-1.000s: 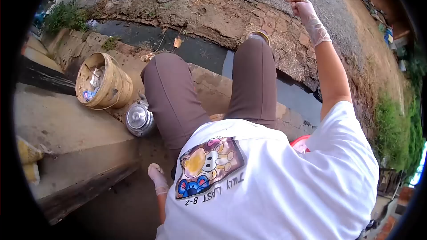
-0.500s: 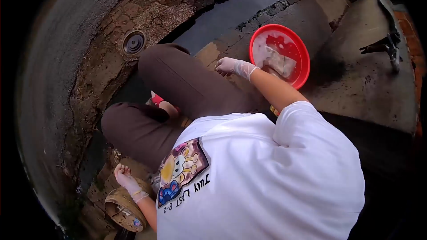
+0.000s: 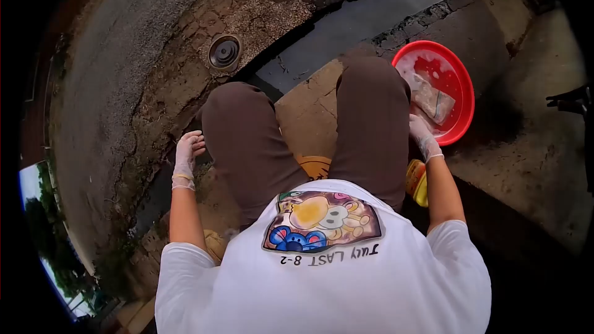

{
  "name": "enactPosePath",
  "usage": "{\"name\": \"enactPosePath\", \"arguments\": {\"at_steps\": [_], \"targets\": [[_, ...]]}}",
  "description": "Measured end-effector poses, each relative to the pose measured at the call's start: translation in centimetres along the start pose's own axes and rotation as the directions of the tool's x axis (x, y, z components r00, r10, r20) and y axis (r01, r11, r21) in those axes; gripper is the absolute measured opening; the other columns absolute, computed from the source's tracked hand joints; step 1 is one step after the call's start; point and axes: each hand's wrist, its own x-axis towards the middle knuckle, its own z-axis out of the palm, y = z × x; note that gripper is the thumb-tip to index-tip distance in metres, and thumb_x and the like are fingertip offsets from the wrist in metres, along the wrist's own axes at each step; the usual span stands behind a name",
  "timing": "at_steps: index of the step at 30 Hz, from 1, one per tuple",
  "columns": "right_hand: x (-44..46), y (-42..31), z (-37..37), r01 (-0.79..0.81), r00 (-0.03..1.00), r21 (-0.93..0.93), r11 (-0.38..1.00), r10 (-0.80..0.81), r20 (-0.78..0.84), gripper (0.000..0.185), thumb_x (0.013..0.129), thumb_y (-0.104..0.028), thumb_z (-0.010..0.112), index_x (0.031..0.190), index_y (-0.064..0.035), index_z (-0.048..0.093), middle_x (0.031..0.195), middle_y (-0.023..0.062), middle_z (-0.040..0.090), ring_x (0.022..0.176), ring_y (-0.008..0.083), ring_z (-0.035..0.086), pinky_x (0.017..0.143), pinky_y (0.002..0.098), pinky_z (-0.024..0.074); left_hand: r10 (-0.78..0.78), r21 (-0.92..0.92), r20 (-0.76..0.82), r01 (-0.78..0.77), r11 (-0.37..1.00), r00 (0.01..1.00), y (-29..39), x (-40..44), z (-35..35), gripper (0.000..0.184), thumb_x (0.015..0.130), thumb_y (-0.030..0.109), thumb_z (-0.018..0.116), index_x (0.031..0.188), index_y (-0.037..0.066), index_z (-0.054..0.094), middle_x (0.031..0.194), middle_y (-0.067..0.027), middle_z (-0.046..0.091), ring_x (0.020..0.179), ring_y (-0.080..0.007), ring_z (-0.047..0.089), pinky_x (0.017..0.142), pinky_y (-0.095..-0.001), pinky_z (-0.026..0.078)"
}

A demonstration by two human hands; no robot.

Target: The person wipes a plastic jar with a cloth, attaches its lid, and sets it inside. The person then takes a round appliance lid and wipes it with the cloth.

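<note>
L hand (image 3: 186, 149), gloved, is hanging nr L knee (image 3: 237, 102), fingers (image 3: 197, 141) loosely bent, part-spread. R hand (image 3: 422, 133), gloved, is sitting btwn R knee (image 3: 374, 80) and red basin (image 3: 468, 89), partly hidden; grip & contact: can't tell. Basin is sitting R of R knee, holding suds (image 3: 406, 65) and pale item (image 3: 435, 102), w/ yellow tub (image 3: 418, 184) showing nearby.

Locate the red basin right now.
In the head view, the red basin is at upper right, next to the gloved right hand and the right knee.
</note>
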Motion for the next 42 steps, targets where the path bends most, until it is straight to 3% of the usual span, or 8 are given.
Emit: {"name": "enactPosePath", "arguments": {"at_steps": [3, 7, 13, 17, 20, 27, 35, 42], "targets": [[-0.9, -0.3, -2.3, -0.318, 0.947, -0.030, 0.948, 0.315, -0.066, 0.023, 0.096, -0.017, 0.053, 0.114, -0.0062, 0.060, 0.090, 0.0036, 0.066, 0.070, 0.0128, 0.063, 0.060, 0.0266, 0.0485, -0.093, 0.043, 0.002, 0.092, 0.995, 0.996, 0.2, 3.6, 4.1, 0.022, 0.090, 0.011, 0.053, 0.110, 0.007, 0.061, 0.092, -0.0043, 0.067, 0.072, -0.0130, 0.065, 0.061, -0.0287, 0.055], [1.0, 1.2, -5.3, -0.351, 0.931, -0.018, 0.936, 0.347, -0.113, 0.025, 0.095, -0.017, 0.053, 0.114, -0.0024, 0.061, 0.092, 0.0044, 0.066, 0.067, 0.0146, 0.063, 0.060, 0.0272, 0.0500, -0.140, 0.107, -0.027, 0.142, 0.984, 0.990, 0.3, 10.6, 8.8, 0.026, 0.086, 0.010, 0.058, 0.112, 0.011, 0.061, 0.094, -0.0037, 0.068, 0.077, -0.0125, 0.064, 0.063, -0.0308, 0.054], [1.0, -1.4, -5.0, -0.395, 0.910, -0.052, 0.917, 0.383, -0.158, 0.025, 0.097, -0.017, 0.051, 0.115, -0.0035, 0.061, 0.092, 0.0047, 0.066, 0.071, 0.0135, 0.063, 0.062, 0.0274, 0.0503, 0.203, 0.703, -0.088, -0.084, 0.706, 0.975, 0.3, 24.2, 14.9, 0.022, 0.083, 0.013, 0.063, 0.103, 0.006, 0.069, 0.098, -0.0106, 0.070, 0.094, -0.0241, 0.066, 0.086, -0.0332, 0.050], [-0.2, -3.4, -4.2, -0.516, 0.847, -0.087, 0.852, 0.492, -0.201, 0.024, 0.097, -0.016, 0.051, 0.115, -0.0031, 0.061, 0.093, 0.0047, 0.066, 0.072, 0.0131, 0.063, 0.064, 0.0269, 0.0504, 0.252, 0.847, -0.096, -0.053, 0.529, 0.963, 2.1, 29.3, 18.6, 0.037, 0.082, 0.022, 0.070, 0.116, 0.008, 0.063, 0.119, -0.0154, 0.061, 0.114, -0.0316, 0.057, 0.096, -0.0408, 0.046], [-1.6, -5.0, -3.7, -0.584, 0.800, -0.093, 0.807, 0.551, -0.239, 0.024, 0.097, -0.015, 0.052, 0.115, -0.0028, 0.061, 0.093, 0.0047, 0.066, 0.073, 0.0129, 0.063, 0.064, 0.0266, 0.0505, 0.557, 0.939, -0.026, -0.171, 0.299, 0.830, 2.5, 32.7, 19.4, 0.043, 0.078, 0.019, 0.071, 0.118, 0.008, 0.061, 0.116, -0.0138, 0.061, 0.111, -0.0328, 0.056, 0.094, -0.0432, 0.046], [-3.5, -8.0, -3.0, -0.663, 0.734, -0.118, 0.740, 0.610, -0.298, 0.023, 0.097, -0.013, 0.052, 0.115, -0.0021, 0.061, 0.093, 0.0047, 0.066, 0.075, 0.0123, 0.062, 0.067, 0.0258, 0.0506, 0.605, 0.999, 0.031, -0.037, -0.004, 0.795, 1.8, 38.7, 20.4, 0.021, 0.078, 0.022, 0.066, 0.096, 0.012, 0.062, 0.096, -0.0086, 0.064, 0.100, -0.0274, 0.059, 0.084, -0.0458, 0.043], [-3.7, -11.1, -2.8, -0.641, 0.751, -0.160, 0.751, 0.571, -0.330, 0.023, 0.096, -0.011, 0.052, 0.115, -0.0014, 0.061, 0.094, 0.0047, 0.066, 0.078, 0.0117, 0.062, 0.069, 0.0249, 0.0507, 0.587, 0.995, 0.077, -0.104, 0.012, 0.806, 2.9, 38.4, 18.9, 0.022, 0.075, 0.024, 0.067, 0.093, 0.011, 0.066, 0.099, -0.0066, 0.065, 0.097, -0.0251, 0.061, 0.084, -0.0453, 0.042], [1.4, -19.5, -2.6, -0.406, 0.880, -0.301, 0.863, 0.279, -0.385, 0.022, 0.096, -0.009, 0.053, 0.115, -0.0007, 0.061, 0.094, 0.0047, 0.066, 0.080, 0.0111, 0.062, 0.071, 0.0241, 0.0508, 0.816, 0.911, 0.264, -0.410, -0.036, 0.514, 9.6, 32.3, 17.7, 0.022, 0.071, 0.019, 0.071, 0.087, 0.011, 0.058, 0.084, -0.0083, 0.058, 0.085, -0.0286, 0.059, 0.073, -0.0392, 0.045]]}}
